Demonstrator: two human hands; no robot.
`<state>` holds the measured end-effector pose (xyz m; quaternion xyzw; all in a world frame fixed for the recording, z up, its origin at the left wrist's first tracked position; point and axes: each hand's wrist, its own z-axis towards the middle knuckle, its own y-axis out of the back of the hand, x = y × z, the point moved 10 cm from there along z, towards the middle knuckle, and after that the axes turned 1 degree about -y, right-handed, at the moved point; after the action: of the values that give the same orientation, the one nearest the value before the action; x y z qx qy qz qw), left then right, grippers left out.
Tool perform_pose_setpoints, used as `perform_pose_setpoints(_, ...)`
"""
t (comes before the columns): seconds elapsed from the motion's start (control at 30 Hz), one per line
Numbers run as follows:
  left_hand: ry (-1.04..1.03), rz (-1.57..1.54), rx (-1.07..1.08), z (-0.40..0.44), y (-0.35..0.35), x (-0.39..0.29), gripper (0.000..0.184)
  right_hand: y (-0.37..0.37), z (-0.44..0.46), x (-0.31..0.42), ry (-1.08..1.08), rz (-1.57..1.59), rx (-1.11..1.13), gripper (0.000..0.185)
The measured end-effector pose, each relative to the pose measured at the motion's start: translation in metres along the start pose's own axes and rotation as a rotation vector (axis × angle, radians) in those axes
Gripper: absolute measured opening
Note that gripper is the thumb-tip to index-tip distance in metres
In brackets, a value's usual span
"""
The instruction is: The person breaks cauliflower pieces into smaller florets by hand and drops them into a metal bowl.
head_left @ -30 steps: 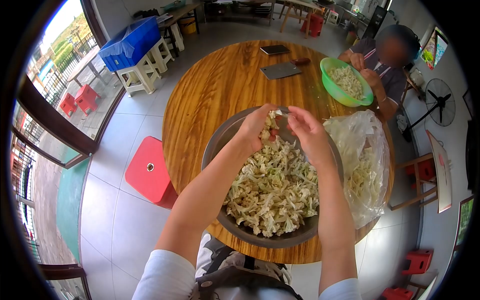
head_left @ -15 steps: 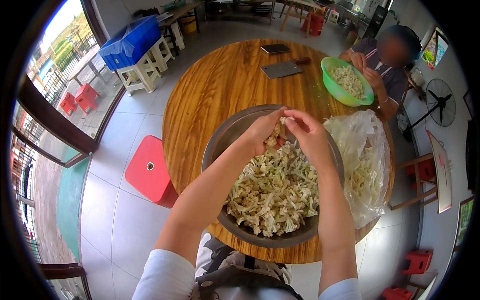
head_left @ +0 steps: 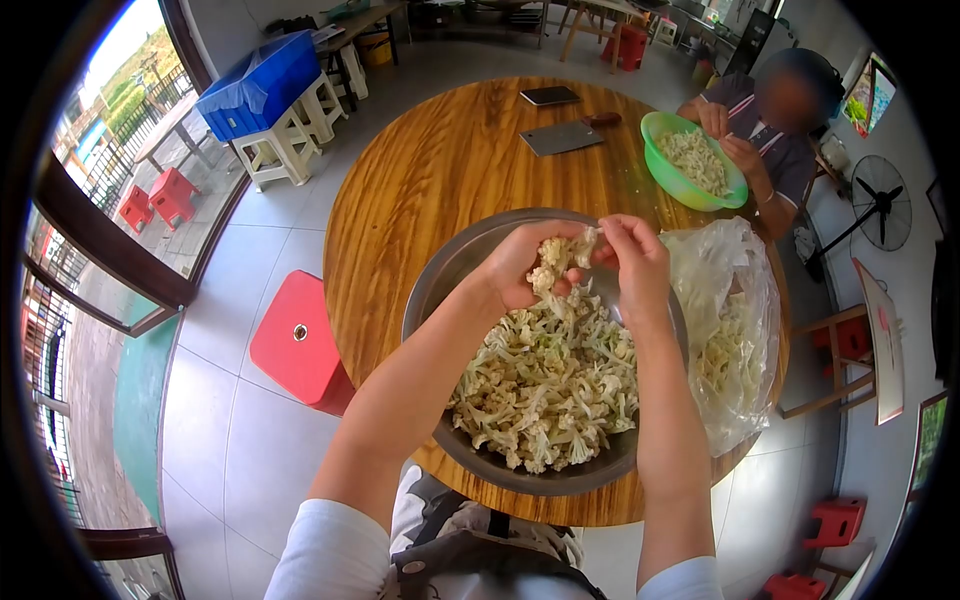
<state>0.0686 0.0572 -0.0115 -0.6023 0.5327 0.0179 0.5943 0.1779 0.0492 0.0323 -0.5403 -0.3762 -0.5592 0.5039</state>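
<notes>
A wide metal bowl (head_left: 425, 290) in front of me holds a heap of small cauliflower florets (head_left: 550, 385). Over its far side, my left hand (head_left: 515, 268) is wrapped round a larger piece of cauliflower (head_left: 552, 260), pale and knobbly, with part of it showing above the fingers. My right hand (head_left: 640, 262) is just to the right, its thumb and fingertips pinched at the right end of that same piece. What exactly lies between the right fingertips is too small to make out fully.
On the round wooden table (head_left: 420, 170) lie a cleaver (head_left: 562, 138) and a dark flat object (head_left: 550, 95). Right of the bowl is a clear plastic bag (head_left: 735, 330) with cut pieces. Across, another person handles pieces over a green basin (head_left: 665, 185). A red stool (head_left: 300, 340) stands left.
My hands have turned and parted slightly, so more of the cauliflower shows in my left hand. The right hand has shifted a little to the right, fingertips at the piece's edge.
</notes>
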Motion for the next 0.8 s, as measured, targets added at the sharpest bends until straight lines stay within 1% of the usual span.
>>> perform_pose_setpoints(0.1,0.02,-0.129,0.09,-0.004,-0.012,0.001,0.02,0.005,0.0,-0.001,-0.036,0.153,-0.044,0.014)
perform_pose_setpoints(0.2,0.033,-0.022,0.174,-0.003,-0.015,0.002,0.021,0.02,0.005,0.002,0.06,0.228,-0.136,0.013)
perform_pose_setpoints(0.3,0.089,-0.02,0.215,0.0,-0.014,0.009,0.021,0.027,0.003,0.004,0.041,0.274,-0.206,0.013)
perform_pose_setpoints(0.4,-0.001,-0.037,0.092,0.001,-0.004,0.0,0.017,0.027,0.005,0.002,0.027,0.195,-0.181,0.015)
perform_pose_setpoints(0.5,-0.089,-0.121,-0.085,0.003,0.015,-0.011,0.016,0.022,0.006,-0.008,-0.049,-0.009,-0.097,0.019)
perform_pose_setpoints(0.6,-0.078,-0.203,-0.077,0.004,0.023,-0.014,0.016,0.006,0.001,-0.011,-0.057,-0.344,-0.006,0.022)
perform_pose_setpoints(0.63,-0.099,-0.18,-0.104,0.003,0.024,-0.016,0.016,0.003,-0.001,-0.01,-0.068,-0.492,0.025,0.027)
perform_pose_setpoints(0.73,-0.136,-0.093,-0.151,0.0,0.02,-0.02,0.018,-0.007,-0.004,0.004,0.113,-0.575,0.03,0.026)
perform_pose_setpoints(0.8,-0.132,-0.018,-0.142,0.0,0.018,-0.018,0.019,-0.015,-0.006,0.011,0.152,-0.397,0.071,0.023)
